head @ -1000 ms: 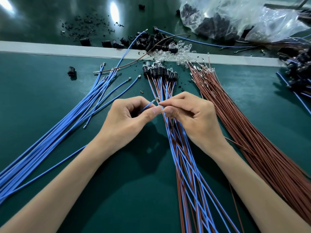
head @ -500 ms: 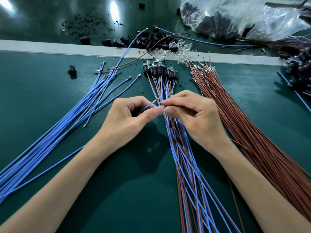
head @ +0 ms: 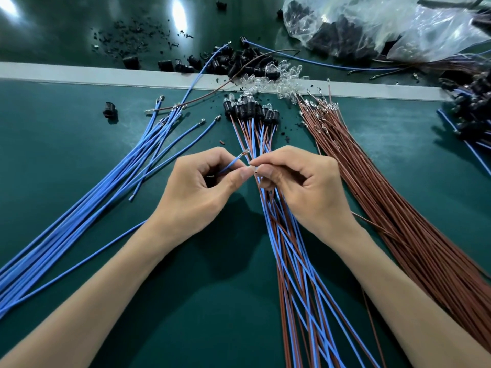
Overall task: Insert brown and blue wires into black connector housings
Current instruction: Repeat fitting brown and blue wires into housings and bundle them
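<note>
Blue insulated wire (head: 230, 165), thin and tipped with a metal terminal, is sitting pinched between the thumb and forefinger of the left hand (head: 202, 192), its tip pointing up and to the right. The right hand (head: 303, 187) is pinching the end of a thin brown wire (head: 255, 170) just beside it, with the rest of that wire hiding under the palm. Both hands are hovering over a crossed bundle of blue and brown wires (head: 292, 261) that is ending in a row of black cylindrical connector housings (head: 249, 110) on the green table mat (head: 53, 155). Loose blue wires (head: 79, 221) are fanning out at left, a sheaf of brown wires (head: 398, 208) is lying at right, and more loose black housings (head: 239, 62) are lying beyond, near a clear plastic bag (head: 372, 27).
</note>
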The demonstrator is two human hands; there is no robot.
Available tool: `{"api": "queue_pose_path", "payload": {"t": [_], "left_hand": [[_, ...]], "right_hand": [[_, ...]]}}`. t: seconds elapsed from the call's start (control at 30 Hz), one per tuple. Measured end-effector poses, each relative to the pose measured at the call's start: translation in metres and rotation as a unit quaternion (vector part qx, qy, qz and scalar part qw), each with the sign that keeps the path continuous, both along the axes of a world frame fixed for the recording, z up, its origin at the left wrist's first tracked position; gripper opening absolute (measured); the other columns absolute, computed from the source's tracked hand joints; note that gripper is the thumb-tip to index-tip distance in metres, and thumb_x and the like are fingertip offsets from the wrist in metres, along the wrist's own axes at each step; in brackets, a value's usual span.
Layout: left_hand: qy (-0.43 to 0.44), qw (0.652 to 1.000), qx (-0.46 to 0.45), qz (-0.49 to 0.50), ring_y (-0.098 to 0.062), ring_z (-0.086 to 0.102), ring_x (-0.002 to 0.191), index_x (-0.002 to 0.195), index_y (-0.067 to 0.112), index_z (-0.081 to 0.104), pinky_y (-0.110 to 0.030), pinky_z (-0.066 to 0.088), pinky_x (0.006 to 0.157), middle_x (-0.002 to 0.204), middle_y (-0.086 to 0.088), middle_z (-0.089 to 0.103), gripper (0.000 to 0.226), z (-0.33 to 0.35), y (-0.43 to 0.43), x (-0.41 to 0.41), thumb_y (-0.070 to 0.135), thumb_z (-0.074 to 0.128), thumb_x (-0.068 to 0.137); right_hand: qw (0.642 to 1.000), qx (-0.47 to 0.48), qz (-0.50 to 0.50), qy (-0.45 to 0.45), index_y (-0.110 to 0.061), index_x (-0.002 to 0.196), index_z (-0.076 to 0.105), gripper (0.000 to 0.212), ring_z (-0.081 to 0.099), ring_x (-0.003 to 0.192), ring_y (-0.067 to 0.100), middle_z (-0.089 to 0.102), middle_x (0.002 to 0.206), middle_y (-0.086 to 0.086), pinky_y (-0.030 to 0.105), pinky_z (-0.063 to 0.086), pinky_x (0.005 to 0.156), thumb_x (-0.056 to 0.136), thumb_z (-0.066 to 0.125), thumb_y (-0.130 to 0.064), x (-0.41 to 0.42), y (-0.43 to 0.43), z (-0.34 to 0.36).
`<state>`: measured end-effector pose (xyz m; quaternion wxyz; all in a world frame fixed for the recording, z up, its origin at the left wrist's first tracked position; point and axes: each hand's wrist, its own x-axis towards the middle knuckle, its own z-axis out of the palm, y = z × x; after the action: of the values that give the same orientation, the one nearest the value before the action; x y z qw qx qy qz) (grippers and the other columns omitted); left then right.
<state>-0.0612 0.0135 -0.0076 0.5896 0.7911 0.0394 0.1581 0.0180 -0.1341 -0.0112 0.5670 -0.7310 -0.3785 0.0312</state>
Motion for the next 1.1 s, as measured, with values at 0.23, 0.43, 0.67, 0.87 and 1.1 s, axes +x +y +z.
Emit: {"api": "queue_pose_path", "payload": {"t": [0.23, 0.43, 0.67, 0.87, 1.1], "left_hand": [[-0.001, 1.0, -0.008, 0.026, -0.01, 0.034, 0.055, 0.071, 0.017, 0.061, -0.026, 0.027, 0.05, 0.059, -0.006, 0.044, 0.015, -0.002, 0.001, 0.001, 0.024, 0.065, 0.084], [0.001, 1.0, -0.018, 0.021, -0.009, 0.034, 0.055, 0.071, 0.02, 0.061, -0.024, 0.027, 0.05, 0.06, -0.003, 0.045, 0.017, -0.002, 0.0, 0.0, 0.029, 0.067, 0.084], [-0.04, 0.996, -0.017, 0.078, -0.02, 0.056, 0.058, 0.076, 0.031, 0.062, -0.042, 0.049, 0.06, 0.064, 0.009, 0.057, 0.007, 0.002, -0.005, 0.0, 0.032, 0.065, 0.082], [-0.067, 0.99, -0.082, 0.093, -0.005, 0.055, 0.059, 0.087, 0.031, 0.064, -0.017, 0.047, 0.058, 0.067, 0.013, 0.06, 0.004, 0.004, -0.003, 0.0, 0.027, 0.065, 0.085], [-0.056, 0.992, -0.099, 0.061, -0.003, 0.052, 0.068, 0.086, 0.021, 0.068, -0.025, 0.041, 0.061, 0.071, 0.012, 0.06, 0.011, 0.009, -0.006, -0.003, 0.03, 0.062, 0.085]], "right_hand": [[0.999, -0.003, -0.024, -0.03, -0.005, 0.099, 0.072, 0.017, 0.064, 0.075, 0.008, 0.066, 0.086, 0.0, 0.019, 0.05, 0.072, 0.083, 0.069, -0.009, -0.001, 0.002, 0.001], [0.998, -0.014, -0.018, -0.056, -0.004, 0.098, 0.072, 0.016, 0.063, 0.078, 0.007, 0.066, 0.086, 0.002, 0.014, 0.047, 0.074, 0.083, 0.068, -0.001, 0.0, 0.001, 0.0], [0.996, -0.003, -0.041, -0.084, -0.005, 0.101, 0.071, 0.019, 0.06, 0.08, 0.016, 0.06, 0.092, 0.007, 0.02, 0.048, 0.075, 0.083, 0.067, -0.001, 0.0, 0.002, 0.001], [0.994, 0.021, -0.056, -0.095, -0.002, 0.1, 0.071, 0.021, 0.063, 0.081, 0.009, 0.065, 0.089, 0.004, 0.017, 0.049, 0.077, 0.08, 0.072, -0.004, -0.005, 0.002, 0.004], [0.991, 0.044, -0.052, -0.114, 0.001, 0.094, 0.07, 0.018, 0.065, 0.08, 0.012, 0.066, 0.088, 0.003, 0.02, 0.052, 0.077, 0.077, 0.075, -0.002, -0.007, 0.001, 0.007]]}}
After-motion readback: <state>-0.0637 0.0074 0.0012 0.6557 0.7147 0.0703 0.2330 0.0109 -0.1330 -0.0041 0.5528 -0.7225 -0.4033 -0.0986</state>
